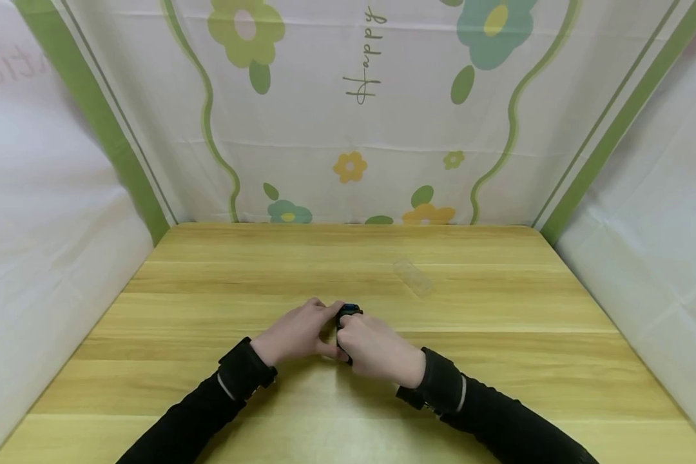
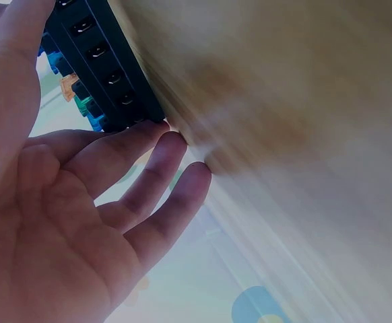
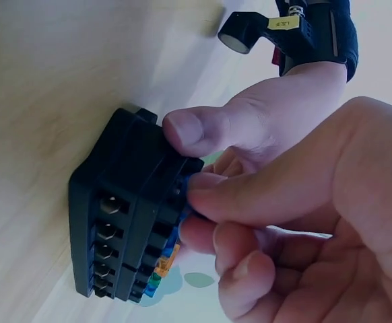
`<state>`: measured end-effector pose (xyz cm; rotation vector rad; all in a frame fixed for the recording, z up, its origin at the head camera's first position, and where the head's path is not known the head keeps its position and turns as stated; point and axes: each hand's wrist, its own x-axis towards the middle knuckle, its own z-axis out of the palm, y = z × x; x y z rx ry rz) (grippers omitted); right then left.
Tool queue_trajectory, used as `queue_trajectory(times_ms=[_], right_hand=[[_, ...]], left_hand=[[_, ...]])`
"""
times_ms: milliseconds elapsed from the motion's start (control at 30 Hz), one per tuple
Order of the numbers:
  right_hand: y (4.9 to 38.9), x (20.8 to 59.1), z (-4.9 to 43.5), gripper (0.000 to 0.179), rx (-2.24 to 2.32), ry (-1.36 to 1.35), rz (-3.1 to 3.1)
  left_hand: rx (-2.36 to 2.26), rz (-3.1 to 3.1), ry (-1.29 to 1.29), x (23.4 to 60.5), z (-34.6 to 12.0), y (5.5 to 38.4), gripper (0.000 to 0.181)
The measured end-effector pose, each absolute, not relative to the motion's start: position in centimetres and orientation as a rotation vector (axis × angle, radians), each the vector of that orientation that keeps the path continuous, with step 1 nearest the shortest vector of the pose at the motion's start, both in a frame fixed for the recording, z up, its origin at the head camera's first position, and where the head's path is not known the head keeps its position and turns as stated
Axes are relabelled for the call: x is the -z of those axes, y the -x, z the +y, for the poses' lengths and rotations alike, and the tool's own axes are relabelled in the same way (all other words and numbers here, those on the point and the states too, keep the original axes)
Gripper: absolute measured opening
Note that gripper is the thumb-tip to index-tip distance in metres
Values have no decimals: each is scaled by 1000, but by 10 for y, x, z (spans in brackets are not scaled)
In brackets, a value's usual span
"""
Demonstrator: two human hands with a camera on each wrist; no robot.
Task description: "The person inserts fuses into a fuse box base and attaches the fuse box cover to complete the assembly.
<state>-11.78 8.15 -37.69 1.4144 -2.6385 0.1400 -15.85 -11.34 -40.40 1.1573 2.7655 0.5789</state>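
A black fuse box (image 3: 118,175) with a row of screw terminals along its side stands on the table between the two hands. Coloured blade fuses sit in its top, among them an orange fuse (image 3: 168,261) and a green fuse (image 3: 153,282). My left hand (image 1: 297,332) grips the box by its ends, thumb at the near end and fingertips at the far one. Over the top, my right hand (image 1: 379,348) pinches a blue fuse (image 3: 185,212) between thumb and index finger at the near end; the fingertips mostly hide it.
Farther back and to the right, a clear plastic cover (image 1: 413,277) lies on the wooden table (image 1: 487,283). White cloth (image 1: 301,122) with printed flowers hangs behind the table, and more cloth hangs along both sides. Each wrist wears a black strap with a camera.
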Motion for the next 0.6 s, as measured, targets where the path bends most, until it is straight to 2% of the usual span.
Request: queue_trajectory(times_ms=[367,600], right_hand=[[117,376,79,46,-93,-1427,-2653],[116,379,76,33,-23,-1420,-2601]], left_hand=[[-548,2788,-1181,405,-112,159,84],[-546,2796,-1198,406,-114,158,85]])
